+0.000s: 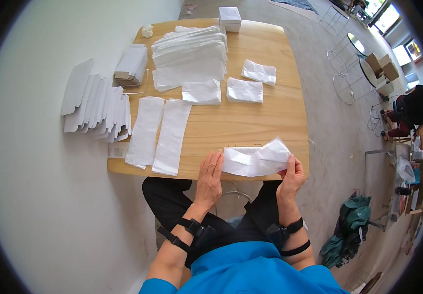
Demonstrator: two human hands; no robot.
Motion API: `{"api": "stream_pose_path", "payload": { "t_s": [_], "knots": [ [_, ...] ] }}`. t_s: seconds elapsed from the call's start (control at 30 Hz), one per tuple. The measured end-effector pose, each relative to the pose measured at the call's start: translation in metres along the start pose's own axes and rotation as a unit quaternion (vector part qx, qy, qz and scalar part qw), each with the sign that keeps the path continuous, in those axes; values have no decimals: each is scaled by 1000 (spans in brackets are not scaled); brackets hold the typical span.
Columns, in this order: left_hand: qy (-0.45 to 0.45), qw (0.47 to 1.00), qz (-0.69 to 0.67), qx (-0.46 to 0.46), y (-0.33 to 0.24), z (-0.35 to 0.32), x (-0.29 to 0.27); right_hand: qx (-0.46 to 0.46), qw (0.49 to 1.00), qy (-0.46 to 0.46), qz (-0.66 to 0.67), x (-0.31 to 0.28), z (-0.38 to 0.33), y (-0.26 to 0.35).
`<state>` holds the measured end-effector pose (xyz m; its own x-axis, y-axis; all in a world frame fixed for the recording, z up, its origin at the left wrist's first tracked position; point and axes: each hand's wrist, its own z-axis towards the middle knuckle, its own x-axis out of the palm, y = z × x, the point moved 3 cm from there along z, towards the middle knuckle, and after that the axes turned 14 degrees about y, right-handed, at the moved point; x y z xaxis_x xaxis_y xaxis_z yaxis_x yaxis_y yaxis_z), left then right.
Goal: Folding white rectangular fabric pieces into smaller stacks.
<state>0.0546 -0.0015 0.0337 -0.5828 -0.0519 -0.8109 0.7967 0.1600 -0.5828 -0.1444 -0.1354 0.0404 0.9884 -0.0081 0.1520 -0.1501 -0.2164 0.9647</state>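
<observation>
Crumpled thin white sheet [256, 158], left hand [209, 179] flat, right hand [292, 175] pinching edge

The person sits with both forearms reaching forward from the lower edge, bare below short blue sleeves, each wrist bound with black straps and a small black device. The left hand [210, 175] lies flat, palm down, fingers straight and close together, pointing away from the body over the near edge of the table. The right hand [292, 176] is raised a little at the near right corner, wrist bent, thumb and fingertips pinched together, the other fingers curled loosely. The two hands sit well apart, elbows tucked near the torso.
</observation>
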Motion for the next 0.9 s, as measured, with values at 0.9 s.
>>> {"api": "stream_pose_path", "payload": {
  "t_s": [0.9],
  "knots": [
    [-161,943,-256,-141,7,-13,29,184,896,273,298,130,-66,-13]
  ]
}}
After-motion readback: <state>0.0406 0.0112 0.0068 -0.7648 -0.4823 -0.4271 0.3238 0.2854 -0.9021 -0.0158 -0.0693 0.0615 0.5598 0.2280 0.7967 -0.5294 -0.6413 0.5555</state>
